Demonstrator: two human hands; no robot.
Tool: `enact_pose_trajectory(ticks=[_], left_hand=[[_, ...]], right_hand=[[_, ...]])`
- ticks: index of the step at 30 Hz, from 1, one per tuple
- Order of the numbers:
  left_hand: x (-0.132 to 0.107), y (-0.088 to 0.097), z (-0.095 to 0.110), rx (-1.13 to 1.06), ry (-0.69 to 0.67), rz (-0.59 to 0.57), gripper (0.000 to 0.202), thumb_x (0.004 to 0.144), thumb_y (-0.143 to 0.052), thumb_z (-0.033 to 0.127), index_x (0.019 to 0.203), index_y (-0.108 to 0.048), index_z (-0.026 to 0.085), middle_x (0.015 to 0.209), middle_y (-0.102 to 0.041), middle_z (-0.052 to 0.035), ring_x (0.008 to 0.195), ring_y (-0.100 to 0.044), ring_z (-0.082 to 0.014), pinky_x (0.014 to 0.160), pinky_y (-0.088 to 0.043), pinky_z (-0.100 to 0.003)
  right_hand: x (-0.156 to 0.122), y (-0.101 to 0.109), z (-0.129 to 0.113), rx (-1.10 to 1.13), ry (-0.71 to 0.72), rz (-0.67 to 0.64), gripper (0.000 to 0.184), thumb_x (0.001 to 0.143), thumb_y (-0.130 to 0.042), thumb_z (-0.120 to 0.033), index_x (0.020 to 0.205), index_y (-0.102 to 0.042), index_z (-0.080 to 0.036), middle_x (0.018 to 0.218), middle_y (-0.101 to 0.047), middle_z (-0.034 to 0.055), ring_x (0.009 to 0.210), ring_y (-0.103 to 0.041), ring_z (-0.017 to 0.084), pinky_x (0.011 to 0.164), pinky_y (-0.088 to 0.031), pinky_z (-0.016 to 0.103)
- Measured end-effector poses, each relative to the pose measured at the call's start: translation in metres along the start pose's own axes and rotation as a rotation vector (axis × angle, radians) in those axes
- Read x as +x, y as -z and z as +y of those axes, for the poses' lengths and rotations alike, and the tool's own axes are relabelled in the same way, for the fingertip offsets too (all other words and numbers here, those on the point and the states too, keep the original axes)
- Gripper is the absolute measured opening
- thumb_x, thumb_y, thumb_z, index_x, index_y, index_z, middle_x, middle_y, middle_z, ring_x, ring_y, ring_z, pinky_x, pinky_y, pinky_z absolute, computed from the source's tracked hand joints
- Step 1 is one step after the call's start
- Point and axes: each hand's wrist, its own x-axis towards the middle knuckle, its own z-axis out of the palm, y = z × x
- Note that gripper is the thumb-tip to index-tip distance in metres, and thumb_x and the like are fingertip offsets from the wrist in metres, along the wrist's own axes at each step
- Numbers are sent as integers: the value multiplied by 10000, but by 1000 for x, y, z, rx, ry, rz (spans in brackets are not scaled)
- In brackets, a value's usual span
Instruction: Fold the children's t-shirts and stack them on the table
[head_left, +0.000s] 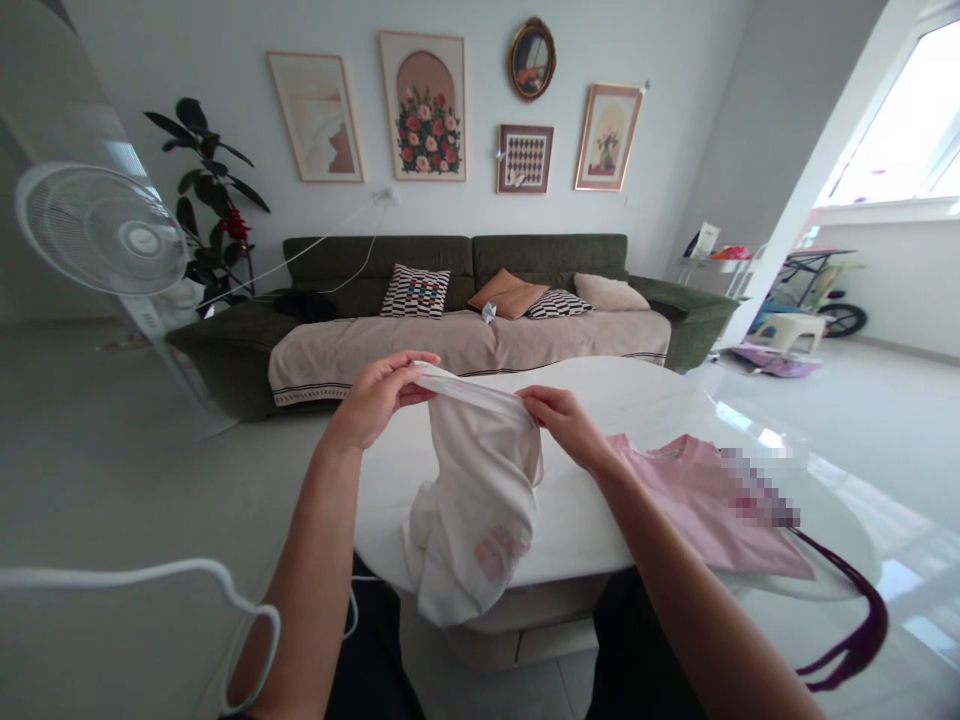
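A white garment with a pale pink print near its lower end hangs between my two hands over the table's front edge. My left hand pinches one end of its straight band, fingers closed on the cloth. At the band's other end my right hand grips the fabric between thumb and fingers. The band is stretched nearly straight, while the cloth below falls in loose folds. Which part of the garment the band belongs to, I cannot tell. Right of my right forearm, a pink shirt lies spread on the table.
The white table has a rounded edge. A dark purple cord hangs off its right side. Behind stands a green sofa with cushions. A white fan is at left, and a white cable crosses the lower left.
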Motion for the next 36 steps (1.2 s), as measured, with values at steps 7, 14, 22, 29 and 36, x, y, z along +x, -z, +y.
enact_pose_trajectory(ticks=[7, 14, 22, 29, 36], left_hand=[[-12, -2, 6, 74, -43, -39, 264, 651, -559, 197, 884, -669, 139, 800, -661, -38, 718, -602, -141, 676, -496, -231], [-15, -3, 9, 216, -145, 49, 193, 694, -620, 313, 810, -680, 171, 710, -639, -16, 629, -576, -124, 602, -487, -200], [-25, -16, 32, -63, -430, 281, 162, 693, -631, 258, 809, -665, 149, 715, -633, -13, 634, -590, -125, 580, -501, -213], [-1, 34, 31, -83, -615, 573, 138, 698, -589, 161, 817, -632, 107, 649, -608, 16, 547, -569, -73, 494, -489, -187], [29, 79, 8, 33, -500, 813, 160, 726, -533, 158, 848, -594, 74, 614, -578, 50, 534, -545, -61, 475, -474, -187]], right_hand=[[-26, -16, 4, 85, -45, -208, 299, 786, -501, -396, 941, -618, -168, 829, -618, 29, 753, -529, 142, 691, -411, 271], [-34, -23, 19, -45, -23, -51, 203, 792, -487, -339, 830, -599, -174, 751, -599, 14, 707, -524, 136, 646, -413, 252], [-45, -36, 82, -483, -221, 148, 124, 619, -512, -122, 511, -491, -181, 510, -479, -22, 524, -402, 97, 533, -282, 224], [-42, 22, 85, -352, -370, 334, 121, 659, -538, -206, 548, -536, -160, 417, -466, -22, 433, -444, 100, 461, -325, 217], [-17, 102, -50, 63, -53, 601, 199, 685, -616, -231, 865, -606, -147, 697, -603, -11, 578, -546, 53, 589, -465, 205]])
